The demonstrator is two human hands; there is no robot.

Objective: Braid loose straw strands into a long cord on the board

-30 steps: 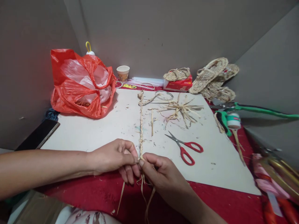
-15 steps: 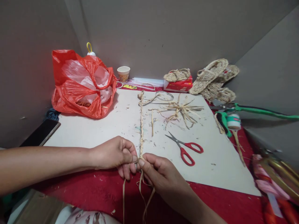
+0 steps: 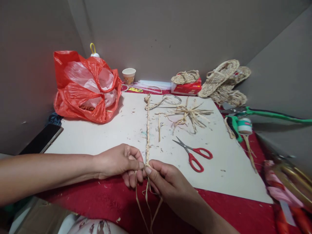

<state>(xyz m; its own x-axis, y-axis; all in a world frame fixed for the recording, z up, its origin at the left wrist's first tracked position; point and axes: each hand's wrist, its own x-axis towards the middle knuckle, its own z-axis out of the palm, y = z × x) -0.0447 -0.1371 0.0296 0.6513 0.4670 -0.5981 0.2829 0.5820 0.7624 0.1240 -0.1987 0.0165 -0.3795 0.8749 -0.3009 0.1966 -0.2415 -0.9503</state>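
Note:
A thin straw braid [image 3: 147, 136] runs straight toward me across the white board [image 3: 97, 139]. At its near end, my right hand [image 3: 168, 182] pinches the braid between thumb and forefinger. Close beside it on the left, my left hand [image 3: 124, 162] is closed in a pinch on a straw strand [image 3: 138, 198] that trails below its fingers. Other loose strands hang over the red cloth [image 3: 107, 201] from between the hands. Red-handled scissors [image 3: 192, 152] lie partly open to the right of the braid, touched by neither hand.
A red plastic bag [image 3: 87, 94] stands back left, near a phone [image 3: 41, 139] and a paper cup [image 3: 129, 76]. Loose straw [image 3: 190, 113] is spread behind the scissors. Woven straw sandals [image 3: 221, 78] and green-handled shears [image 3: 278, 115] lie at the right.
The strand hanging from my left hand has swung to the right, toward the other loose ends. Both hands stay almost where they were on the braid's near end.

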